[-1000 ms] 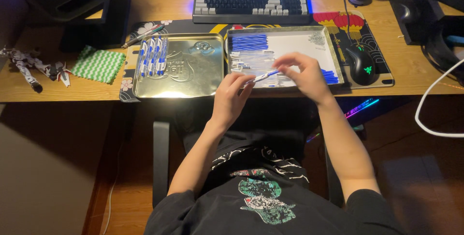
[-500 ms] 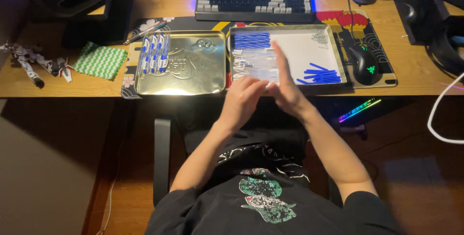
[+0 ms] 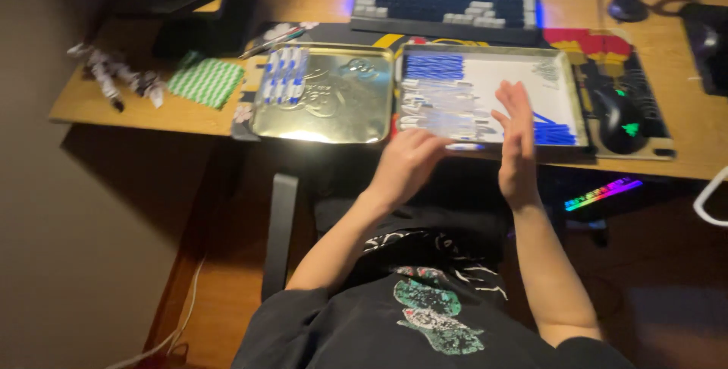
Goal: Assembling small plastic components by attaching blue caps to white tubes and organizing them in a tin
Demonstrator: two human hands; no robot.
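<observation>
- The left hand (image 3: 406,163) and the right hand (image 3: 518,141) are bare: no gloves, rings or watch show.
- Both forearms are uncovered up to the sleeves; no bands or bracelets on the wrists.
- A black short-sleeved T-shirt (image 3: 356,331) fills the near edge of the view.
- The left sleeve (image 3: 284,316) ends above the elbow, with a loose, wide hem.
- The right sleeve (image 3: 584,350) is cut off by the near edge; only a dark strip of it shows.
- A print (image 3: 432,312) sits mid-chest: a green and teal shape with small red and white marks.
- Thin white lines, too blurred to make out, run above the print, far side.
</observation>
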